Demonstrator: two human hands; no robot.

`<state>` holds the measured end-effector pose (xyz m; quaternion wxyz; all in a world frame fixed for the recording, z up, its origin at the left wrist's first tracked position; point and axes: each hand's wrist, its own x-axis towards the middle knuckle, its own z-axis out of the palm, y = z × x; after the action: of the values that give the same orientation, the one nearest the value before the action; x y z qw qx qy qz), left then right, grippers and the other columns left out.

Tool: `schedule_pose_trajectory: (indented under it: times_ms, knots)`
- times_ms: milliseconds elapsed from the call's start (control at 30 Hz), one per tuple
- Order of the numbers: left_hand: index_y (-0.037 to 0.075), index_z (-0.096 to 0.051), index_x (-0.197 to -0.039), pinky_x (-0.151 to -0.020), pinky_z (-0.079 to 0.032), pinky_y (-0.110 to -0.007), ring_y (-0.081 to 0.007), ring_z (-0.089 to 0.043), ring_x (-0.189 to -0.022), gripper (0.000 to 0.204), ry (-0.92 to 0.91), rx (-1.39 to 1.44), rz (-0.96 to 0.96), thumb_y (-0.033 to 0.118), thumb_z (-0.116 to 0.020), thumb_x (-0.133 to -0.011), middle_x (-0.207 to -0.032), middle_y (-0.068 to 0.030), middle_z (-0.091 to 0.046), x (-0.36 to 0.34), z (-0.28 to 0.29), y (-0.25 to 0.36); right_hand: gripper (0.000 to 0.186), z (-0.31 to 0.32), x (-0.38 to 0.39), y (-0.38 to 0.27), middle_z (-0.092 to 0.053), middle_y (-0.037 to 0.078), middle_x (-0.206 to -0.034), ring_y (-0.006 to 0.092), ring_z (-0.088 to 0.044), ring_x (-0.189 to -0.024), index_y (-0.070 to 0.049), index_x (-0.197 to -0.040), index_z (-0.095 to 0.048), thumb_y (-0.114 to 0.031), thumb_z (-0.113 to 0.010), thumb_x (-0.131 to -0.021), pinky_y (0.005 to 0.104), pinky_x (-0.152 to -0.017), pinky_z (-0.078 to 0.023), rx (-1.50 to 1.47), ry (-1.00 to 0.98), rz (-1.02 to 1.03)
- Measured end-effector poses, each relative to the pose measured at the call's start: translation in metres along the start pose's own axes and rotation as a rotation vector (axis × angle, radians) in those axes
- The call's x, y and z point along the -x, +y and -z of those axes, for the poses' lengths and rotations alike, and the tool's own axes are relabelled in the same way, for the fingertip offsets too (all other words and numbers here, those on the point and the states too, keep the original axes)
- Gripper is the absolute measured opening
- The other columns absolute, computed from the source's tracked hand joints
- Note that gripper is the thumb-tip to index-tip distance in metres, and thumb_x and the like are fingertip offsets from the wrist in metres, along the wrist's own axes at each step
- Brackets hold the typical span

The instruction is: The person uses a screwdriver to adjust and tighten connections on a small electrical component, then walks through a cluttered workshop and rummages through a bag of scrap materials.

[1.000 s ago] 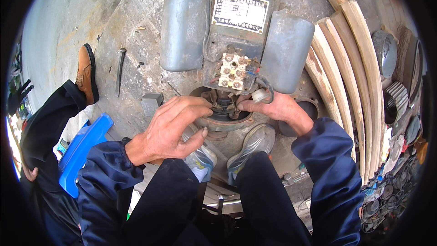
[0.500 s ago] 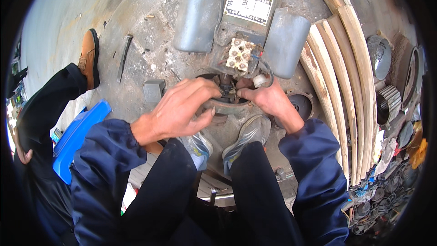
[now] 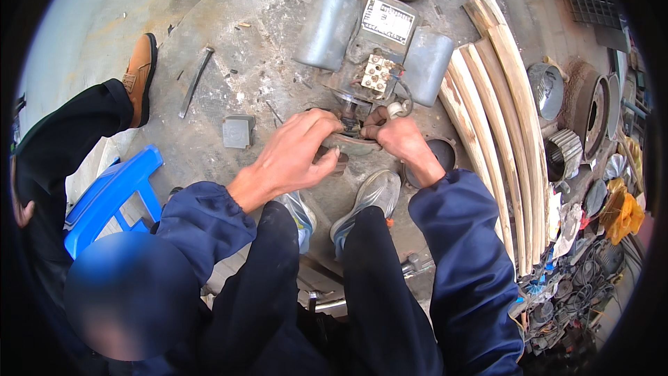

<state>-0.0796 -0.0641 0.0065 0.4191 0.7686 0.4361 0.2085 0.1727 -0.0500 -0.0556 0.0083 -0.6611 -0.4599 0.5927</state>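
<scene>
An electric motor with a plate (image 3: 386, 19), two grey cylinders (image 3: 324, 28) on either side and a cream terminal block (image 3: 377, 73) lies before me. Its open end (image 3: 362, 146) shows a dark metal mechanism (image 3: 351, 113). My left hand (image 3: 296, 150) curls its fingers at the left of this opening, thumb lower down; its fingertips are partly hidden. My right hand (image 3: 400, 139) has its fingers bent together inside the right of the opening, beside a white fitting (image 3: 395, 109) on a cable. What either hand holds is too hidden to name.
A flat metal bar (image 3: 195, 83), small grey block (image 3: 238, 131), wood strips (image 3: 515, 139), round housings (image 3: 591, 118) and heaped scrap (image 3: 570, 285) surround me. Another person's boot (image 3: 139, 80) and leg, a blue plastic stool (image 3: 108, 195) and a blurred head (image 3: 129, 292) are at left.
The view has shifted, showing more round parts at the top. A blurred head has come in at lower left. My hands remain at the motor's opening with slight finger movement.
</scene>
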Motion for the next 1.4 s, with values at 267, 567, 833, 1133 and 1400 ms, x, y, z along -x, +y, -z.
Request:
schedule_pose_trajectory:
  times_ms: [267, 567, 833, 1133, 1400]
  knots:
    - [0.001, -0.062, -0.118, -0.095, -0.053, -0.047, -0.0399, -0.065, -0.108, 0.041, 0.037, 0.061, -0.032, 0.008, -0.077, -0.080, -0.117, -0.0185, -0.065, 0.003, 0.001, -0.004, 0.024, 0.006, 0.006, -0.012, -0.071, 0.008, -0.081, 0.0157, -0.064, -0.077, 0.001, -0.096, -0.075, -0.020, -0.080, -0.088, 0.0344, -0.074, -0.051, 0.150, -0.063, -0.005]
    - [0.000, -0.062, -0.116, -0.089, -0.057, -0.047, -0.0404, -0.067, -0.104, 0.044, 0.014, 0.059, -0.104, 0.004, -0.079, -0.076, -0.114, -0.0194, -0.065, -0.002, 0.008, -0.013, 0.018, 0.010, 0.008, -0.016, -0.071, 0.006, -0.081, 0.0130, -0.062, -0.078, 0.002, -0.096, -0.075, -0.015, -0.075, -0.089, 0.0330, -0.073, -0.050, -0.012, -0.121, 0.009]
    - [0.000, -0.063, -0.117, -0.092, -0.058, -0.047, -0.0409, -0.068, -0.107, 0.045, -0.020, 0.057, -0.104, 0.005, -0.081, -0.076, -0.117, -0.0184, -0.065, -0.003, 0.010, -0.016, 0.018, 0.009, 0.009, -0.016, -0.071, 0.006, -0.080, 0.0136, -0.063, -0.077, 0.004, -0.093, -0.074, -0.014, -0.076, -0.091, 0.0341, -0.070, -0.050, -0.015, -0.106, 0.017]
    - [0.000, -0.063, -0.117, -0.093, -0.060, -0.047, -0.0410, -0.069, -0.107, 0.045, -0.031, 0.060, -0.127, 0.006, -0.081, -0.076, -0.117, -0.0182, -0.065, -0.003, 0.011, -0.019, 0.014, 0.004, 0.012, -0.020, -0.069, 0.011, -0.074, 0.0196, -0.066, -0.072, 0.004, -0.087, -0.073, -0.009, -0.076, -0.085, 0.0388, -0.067, -0.053, -0.013, -0.013, -0.021]
    - [0.000, -0.063, -0.115, -0.092, -0.060, -0.046, -0.0400, -0.070, -0.105, 0.044, -0.018, 0.068, -0.132, 0.005, -0.081, -0.076, -0.115, -0.0177, -0.065, -0.004, 0.010, -0.021, 0.014, 0.006, 0.011, -0.021, -0.070, 0.013, -0.075, 0.0211, -0.066, -0.072, 0.004, -0.088, -0.073, -0.010, -0.073, -0.085, 0.0390, -0.067, -0.053, -0.012, -0.048, -0.002]
